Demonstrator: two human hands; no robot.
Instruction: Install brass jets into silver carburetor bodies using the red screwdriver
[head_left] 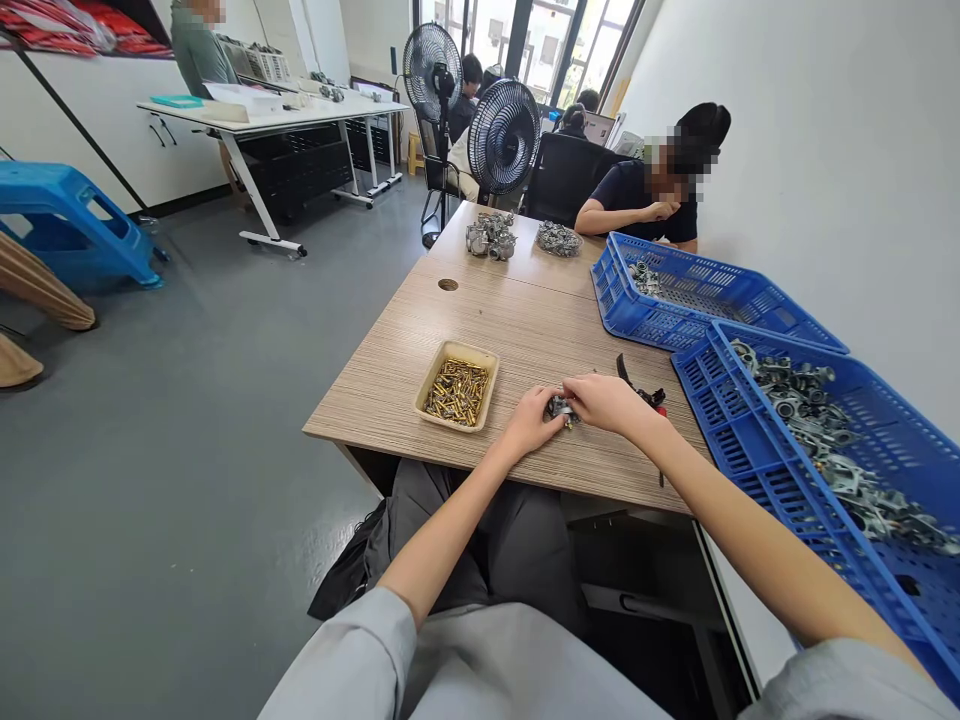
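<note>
A small grey metal casting (559, 407), mostly covered by fingers, sits low over the wooden tabletop, and a bit of brass shows at its near side. My left hand (531, 424) grips it from the left, thumb and fingers around it. My right hand (601, 402) is closed at its upper right, fingertips pinched against the casting; what they hold is hidden. To the left of my hands stands a cream tray (486, 402) full of small brass pieces (459, 390). Pliers with red on the handle (658, 400) lie just beyond my right wrist, partly covered.
Two blue crates (709, 385) (622, 318) with metal castings line the table's right side. Farther back are a cluster of metal castings (491, 236) and a bag of parts (558, 238). A co-worker (637, 195) sits at the far right; fans (504, 135) stand behind the table.
</note>
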